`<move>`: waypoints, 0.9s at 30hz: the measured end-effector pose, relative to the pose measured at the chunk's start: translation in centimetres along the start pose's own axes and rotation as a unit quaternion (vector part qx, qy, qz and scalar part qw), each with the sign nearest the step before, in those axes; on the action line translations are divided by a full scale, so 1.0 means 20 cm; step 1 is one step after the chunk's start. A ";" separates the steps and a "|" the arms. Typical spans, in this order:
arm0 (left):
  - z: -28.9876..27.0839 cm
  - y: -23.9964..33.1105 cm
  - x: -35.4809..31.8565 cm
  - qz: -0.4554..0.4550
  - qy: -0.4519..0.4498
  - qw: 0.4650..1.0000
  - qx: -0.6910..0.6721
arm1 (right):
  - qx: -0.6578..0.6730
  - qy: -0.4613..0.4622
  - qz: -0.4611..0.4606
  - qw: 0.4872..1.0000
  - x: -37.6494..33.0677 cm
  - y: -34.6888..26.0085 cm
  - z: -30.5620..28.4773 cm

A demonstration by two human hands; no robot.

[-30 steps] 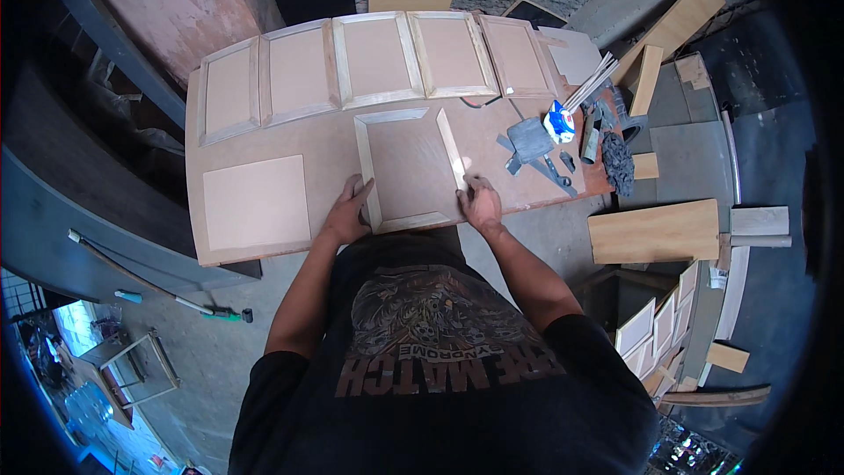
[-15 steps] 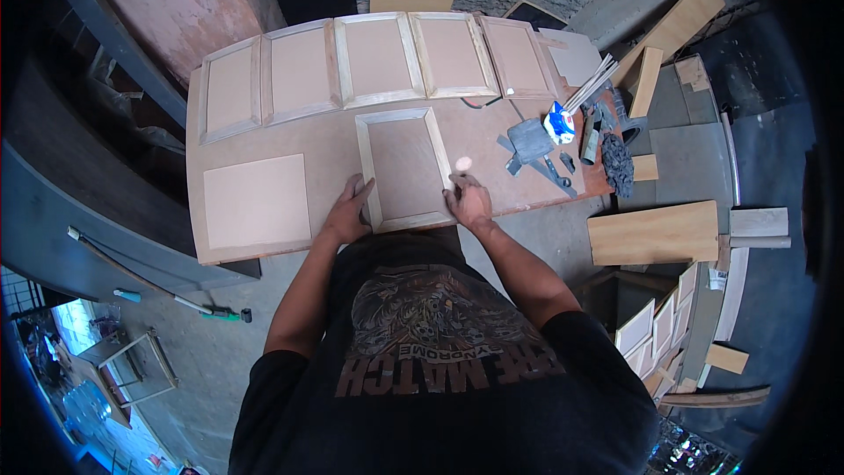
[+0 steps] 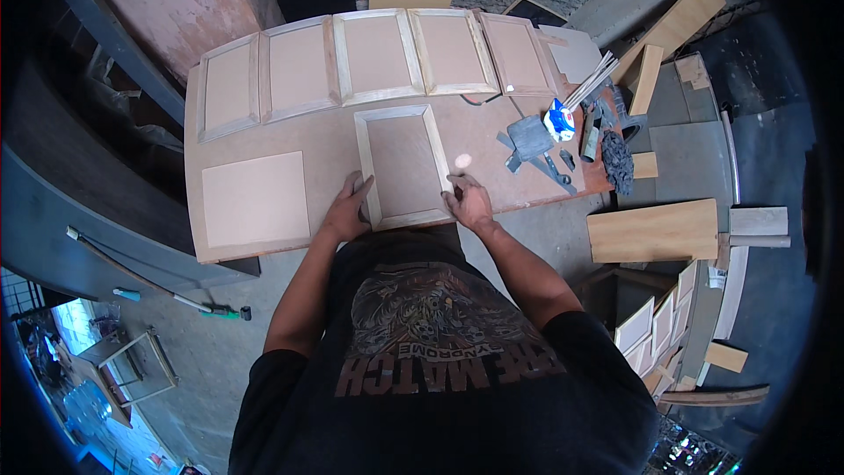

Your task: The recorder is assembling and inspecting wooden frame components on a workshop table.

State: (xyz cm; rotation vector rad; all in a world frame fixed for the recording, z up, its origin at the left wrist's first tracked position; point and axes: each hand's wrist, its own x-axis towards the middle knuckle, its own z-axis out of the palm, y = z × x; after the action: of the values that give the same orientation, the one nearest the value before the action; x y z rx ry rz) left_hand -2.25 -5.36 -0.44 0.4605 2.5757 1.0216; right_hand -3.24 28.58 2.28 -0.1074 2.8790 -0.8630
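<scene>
A rectangular pale wooden frame (image 3: 396, 113) lies on the worktable (image 3: 330, 136) at its near edge, right before my body. Within it shows a brownish surface much like the tabletop. My left hand (image 3: 350, 211) grips the left rail near its lower end, thumb along the wood. On the opposite rail, my right hand (image 3: 470, 202) has its fingers bent round the lower part. A loose beige panel (image 3: 255, 202) rests flat to the left of my left hand. Just beyond my right hand is a small pale round patch (image 3: 462, 160) on the table.
Several framed panels (image 3: 380, 54) line the table's far side. At the right end sit a grey flat tool (image 3: 529, 139), a blue-and-white container (image 3: 559, 121), thin sticks (image 3: 591, 84) and a dark crumpled cloth (image 3: 618, 163). Boards (image 3: 653, 231) stand right of the table.
Hardly anything differs. Both hands keep their hold on the wooden frame, and the whole view has shifted very slightly.
</scene>
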 end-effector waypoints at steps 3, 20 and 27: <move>0.01 -0.01 0.01 -0.004 -0.004 1.000 -0.005 | 0.020 -0.002 0.009 1.000 -0.01 0.00 -0.01; 0.00 -0.01 0.02 0.000 -0.011 0.999 -0.041 | 0.099 -0.009 0.005 0.995 -0.04 0.02 -0.01; -0.01 -0.01 0.01 0.000 -0.025 0.999 -0.034 | 0.086 -0.092 0.017 0.992 -0.13 0.00 -0.10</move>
State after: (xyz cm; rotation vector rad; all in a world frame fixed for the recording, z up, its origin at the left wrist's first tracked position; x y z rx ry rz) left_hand -2.63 -5.51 -0.52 0.4614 2.4876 1.0804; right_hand -0.96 30.05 4.22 -0.1132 2.6183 -1.0312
